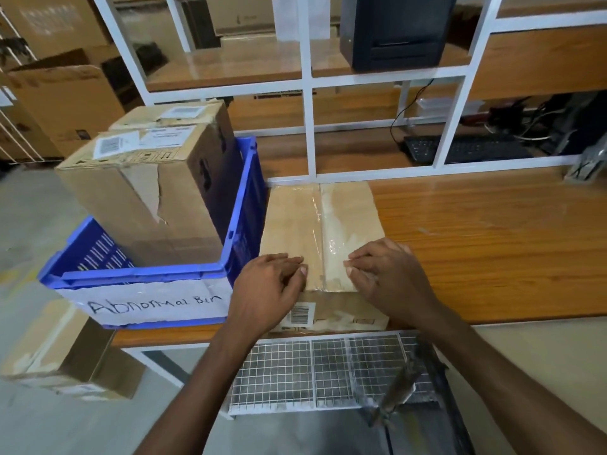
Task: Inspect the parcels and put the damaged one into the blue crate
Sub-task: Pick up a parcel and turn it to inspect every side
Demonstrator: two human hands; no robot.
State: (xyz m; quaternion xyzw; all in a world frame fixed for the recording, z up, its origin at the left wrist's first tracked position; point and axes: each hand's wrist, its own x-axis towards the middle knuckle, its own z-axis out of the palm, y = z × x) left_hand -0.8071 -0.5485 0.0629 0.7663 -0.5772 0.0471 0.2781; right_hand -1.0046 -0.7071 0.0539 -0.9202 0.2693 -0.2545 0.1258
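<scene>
A flat, rectangular brown cardboard parcel [323,244], sealed down its middle with a strip of clear glossy tape, lies on the wooden-topped worktable [492,244], its near end at the table's front edge and a barcode label on the side facing the person. Its top looks whole from this angle; no tear or dent shows.

Both hands rest on the near end of that top. The left hand [267,290] lies palm-down to the left of the tape seam, its fingers [289,262] curled together and pressing on the cardboard. The right hand [391,277] does the same to the right of the seam, fingers bent and close together with the tips on the taped surface. Neither hand wraps an edge, so the parcel is touched rather than gripped, which reads as inspection.

Just beside the parcel on the left, touching or nearly so, stands the blue slotted plastic crate [243,205] with a white paper sign hand-lettered "Abnormal Bin". In it already sits a tall brown carton with a torn front face [147,198], and a second labelled carton [184,114] behind it. So the damaged one appears to be binned, and what seems left is judging this parcel.

Another cardboard box [72,353] lies on the floor below the crate.
</scene>
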